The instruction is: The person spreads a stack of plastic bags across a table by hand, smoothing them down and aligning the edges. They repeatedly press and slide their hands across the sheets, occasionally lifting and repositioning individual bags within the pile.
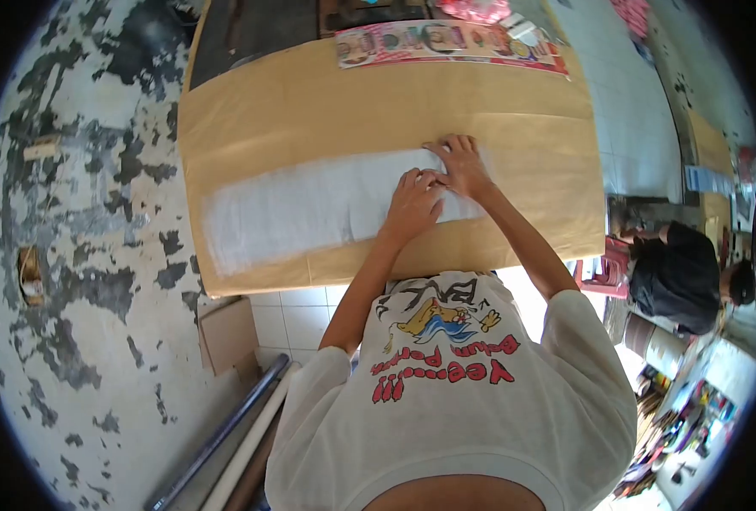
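Note:
A long white band (284,209) with streaky, uneven edges lies across the brown paper covering (310,111) of the table. At its right part, my left hand (413,204) rests palm down, fingers forward and thumb apart. My right hand (463,166) lies just beyond it, at the band's far edge, with its thumb reaching out to the left. The fingertips of my left hand meet the right hand near that thumb. Neither hand shows an object in it; what lies under the palms is hidden.
A printed, colourful strip (450,44) lies at the table's far edge, near a pink bundle (476,8). Peeling wall (97,213) stands left. Long tubes (224,426) and a brown board (228,336) lean below. A person in black (676,277) sits at right by a red chair (608,268).

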Demonstrator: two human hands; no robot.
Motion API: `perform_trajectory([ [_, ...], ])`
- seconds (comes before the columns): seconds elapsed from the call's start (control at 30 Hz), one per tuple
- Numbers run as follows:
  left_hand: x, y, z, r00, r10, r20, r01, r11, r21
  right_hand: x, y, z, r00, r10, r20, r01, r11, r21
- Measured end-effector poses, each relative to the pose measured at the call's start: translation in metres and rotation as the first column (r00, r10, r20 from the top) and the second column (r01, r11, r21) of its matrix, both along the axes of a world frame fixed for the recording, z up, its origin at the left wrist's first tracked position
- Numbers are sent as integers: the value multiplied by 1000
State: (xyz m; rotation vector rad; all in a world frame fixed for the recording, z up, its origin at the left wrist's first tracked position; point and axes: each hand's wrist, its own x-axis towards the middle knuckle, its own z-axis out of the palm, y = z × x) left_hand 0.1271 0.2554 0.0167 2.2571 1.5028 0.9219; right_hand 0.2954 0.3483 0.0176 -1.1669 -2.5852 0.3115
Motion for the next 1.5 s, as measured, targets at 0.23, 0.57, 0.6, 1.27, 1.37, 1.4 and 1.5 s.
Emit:
perform_trajectory([
  [0.23,6,8,-1,998,-1,-59,2,1000,23,140,20,-52,930,-363,-55,365,898,248],
  [0.57,14,7,-6,994,65,-91,-70,996,-57,425,-4,-15,388,-881,271,437,-83,-896],
  [0.6,14,6,-6,993,75,-88,-80,995,-53,436,-10,-24,435,-869,237,388,-57,-920],
  [1.27,34,-11,-11,996,-40,-85,41,999,7,131,25,269,520,-529,-671,316,849,-424],
  [1.37,29,-19,-13,999,-25,29,23,998,55,-59,7,273,881,-16,-474,-64,986,-153],
  [1.4,34,-20,-19,998,-13,64,8,997,72,-121,4,258,881,375,-288,-337,925,173],
  [1.5,32,-17,-20,941,12,337,81,962,-262,-284,-102,258,537,484,-691,-777,603,-181],
])
